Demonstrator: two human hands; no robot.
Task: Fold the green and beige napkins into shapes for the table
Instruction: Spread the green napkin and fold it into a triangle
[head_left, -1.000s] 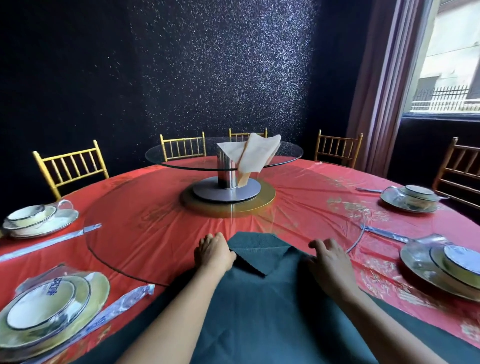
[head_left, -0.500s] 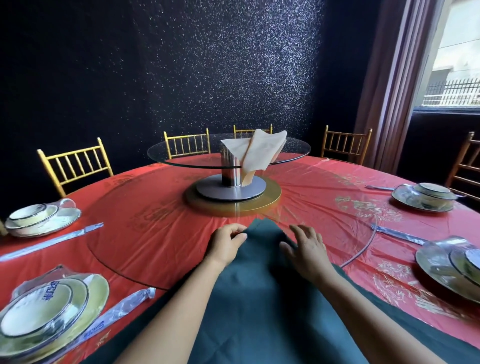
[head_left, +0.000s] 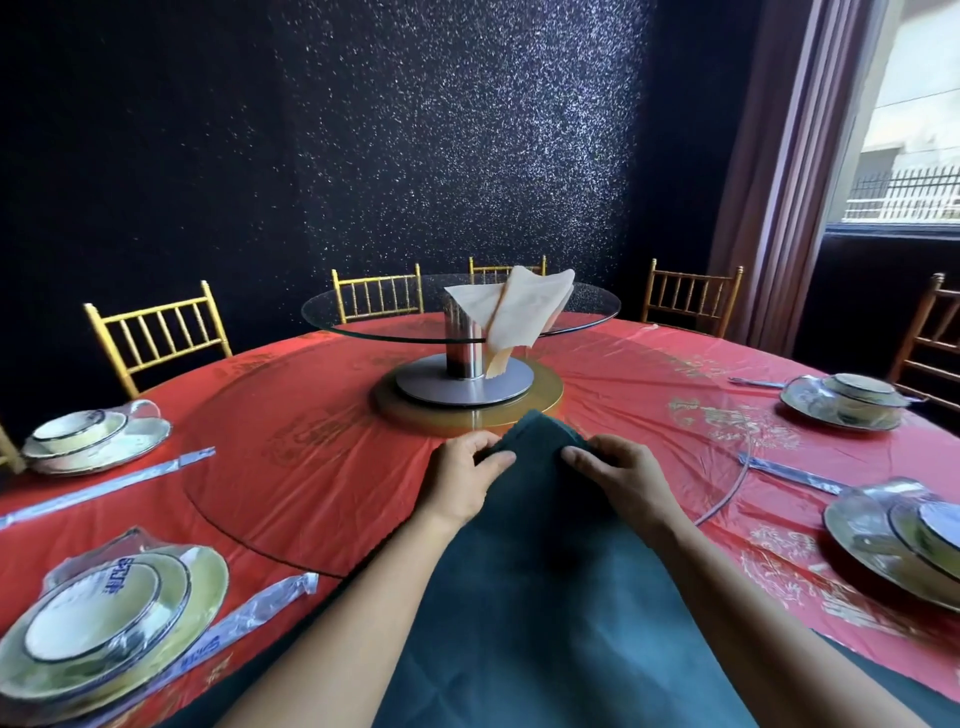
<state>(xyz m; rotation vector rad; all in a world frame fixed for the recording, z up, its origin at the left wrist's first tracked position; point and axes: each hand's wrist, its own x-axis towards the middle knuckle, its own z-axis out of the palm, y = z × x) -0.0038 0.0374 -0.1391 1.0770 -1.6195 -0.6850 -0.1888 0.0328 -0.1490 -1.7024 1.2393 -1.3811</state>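
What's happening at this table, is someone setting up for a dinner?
A person is folding a dark green napkin on a round table covered in a red tablecloth. The left hand and right hand each pinch the cloth near its far tip, which comes to a point. A beige napkin hangs over the raised glass turntable at the centre. Wrapped plate and bowl sets sit at the places, and gold chairs stand around.

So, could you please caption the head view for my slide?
Both hands, left hand and right hand, pinch the dark green cloth napkin on the red-covered round table.
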